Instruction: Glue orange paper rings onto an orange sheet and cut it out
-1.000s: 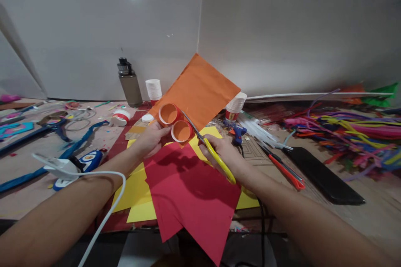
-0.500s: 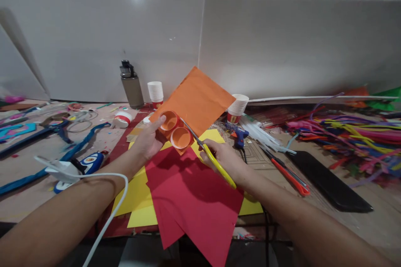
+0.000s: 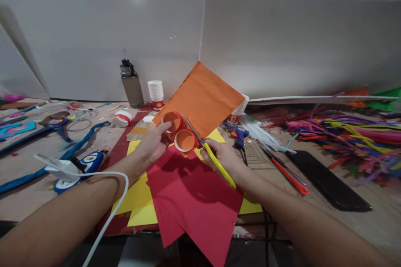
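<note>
My left hand [image 3: 154, 142] is closed on two short, open paper cups [image 3: 184, 141] with red sides and orange insides, its thumb over the rim of the left one. Attached to the cups or pinched along with them is an orange sheet [image 3: 205, 96], tilted up behind; how they are joined is unclear. My right hand [image 3: 226, 159] grips yellow-handled scissors [image 3: 219, 167]. Their blades lie along the right side of the cups, against the orange sheet. Beneath both hands, red sheets [image 3: 194, 194] overlap yellow sheets [image 3: 138, 195].
A bottle [image 3: 132, 89] and stacked paper cups [image 3: 156, 94] stand at the back. To the right are a blue glue gun [image 3: 240, 135], a red-handled tool [image 3: 290, 177], a black slab [image 3: 328, 181] and pipe cleaners [image 3: 351, 137]. A white cable [image 3: 120, 204] crosses my left forearm.
The cups and orange sheet have shifted slightly to the right with my left hand. The sheet now covers more of the right cup stack. My right hand has barely moved.
</note>
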`<state>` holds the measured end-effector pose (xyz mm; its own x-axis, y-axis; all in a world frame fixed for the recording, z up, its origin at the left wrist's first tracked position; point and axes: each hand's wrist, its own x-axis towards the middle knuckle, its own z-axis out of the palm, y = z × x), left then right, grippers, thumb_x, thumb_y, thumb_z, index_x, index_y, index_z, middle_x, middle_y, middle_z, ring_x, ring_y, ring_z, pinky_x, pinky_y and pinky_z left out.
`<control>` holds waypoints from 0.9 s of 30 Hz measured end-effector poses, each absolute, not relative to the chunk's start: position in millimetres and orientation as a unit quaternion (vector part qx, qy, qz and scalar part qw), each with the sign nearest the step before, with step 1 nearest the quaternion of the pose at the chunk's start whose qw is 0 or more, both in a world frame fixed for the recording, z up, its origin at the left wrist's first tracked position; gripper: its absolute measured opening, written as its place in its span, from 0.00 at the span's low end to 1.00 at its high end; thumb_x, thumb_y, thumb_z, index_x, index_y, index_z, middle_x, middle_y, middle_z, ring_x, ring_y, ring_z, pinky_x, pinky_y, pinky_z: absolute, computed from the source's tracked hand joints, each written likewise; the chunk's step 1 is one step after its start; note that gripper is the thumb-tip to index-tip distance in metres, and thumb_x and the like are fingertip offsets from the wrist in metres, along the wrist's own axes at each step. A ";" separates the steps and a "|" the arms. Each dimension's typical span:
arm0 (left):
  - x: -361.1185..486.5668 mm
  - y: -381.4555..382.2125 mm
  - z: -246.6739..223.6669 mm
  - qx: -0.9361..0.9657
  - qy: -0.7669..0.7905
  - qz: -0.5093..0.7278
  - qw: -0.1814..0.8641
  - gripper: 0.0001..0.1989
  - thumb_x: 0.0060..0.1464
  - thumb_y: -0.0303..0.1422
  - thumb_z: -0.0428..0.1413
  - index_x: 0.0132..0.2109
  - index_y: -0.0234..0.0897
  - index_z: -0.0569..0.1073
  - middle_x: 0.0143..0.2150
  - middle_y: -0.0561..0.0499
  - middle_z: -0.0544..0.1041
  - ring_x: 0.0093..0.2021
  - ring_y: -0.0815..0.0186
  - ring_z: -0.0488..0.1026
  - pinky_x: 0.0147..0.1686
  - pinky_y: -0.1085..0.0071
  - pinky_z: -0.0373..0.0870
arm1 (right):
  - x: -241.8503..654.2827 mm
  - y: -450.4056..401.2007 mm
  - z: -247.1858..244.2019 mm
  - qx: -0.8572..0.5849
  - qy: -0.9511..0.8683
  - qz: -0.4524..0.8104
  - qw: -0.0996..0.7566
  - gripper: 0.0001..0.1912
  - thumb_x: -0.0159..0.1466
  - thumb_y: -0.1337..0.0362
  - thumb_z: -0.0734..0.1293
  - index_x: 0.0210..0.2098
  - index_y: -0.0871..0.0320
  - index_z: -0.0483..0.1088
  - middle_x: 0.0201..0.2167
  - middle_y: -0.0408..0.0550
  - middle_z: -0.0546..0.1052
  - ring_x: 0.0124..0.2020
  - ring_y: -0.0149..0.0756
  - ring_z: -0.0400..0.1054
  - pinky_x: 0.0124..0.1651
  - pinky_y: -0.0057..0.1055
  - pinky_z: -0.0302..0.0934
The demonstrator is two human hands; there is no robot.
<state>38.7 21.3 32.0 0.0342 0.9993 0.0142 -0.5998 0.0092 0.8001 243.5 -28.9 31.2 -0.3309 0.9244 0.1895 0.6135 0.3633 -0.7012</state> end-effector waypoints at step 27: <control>33.0 25.6 30.1 0.446 0.304 0.634 0.554 0.16 0.45 0.27 0.64 0.44 0.35 0.76 0.43 0.48 0.81 0.47 0.60 0.76 0.47 0.65 0.73 | 249.2 -33.1 53.9 -0.495 -0.761 0.346 0.236 0.08 0.64 0.58 0.61 0.32 0.56 0.65 0.19 0.38 0.67 0.19 0.26 0.59 0.23 0.24 0.52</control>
<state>33.0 25.6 30.1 0.0109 0.9735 0.2284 -0.4318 -0.2014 0.8792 249.2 -33.1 53.9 -0.3990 0.9168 0.0175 0.5899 0.2713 -0.7605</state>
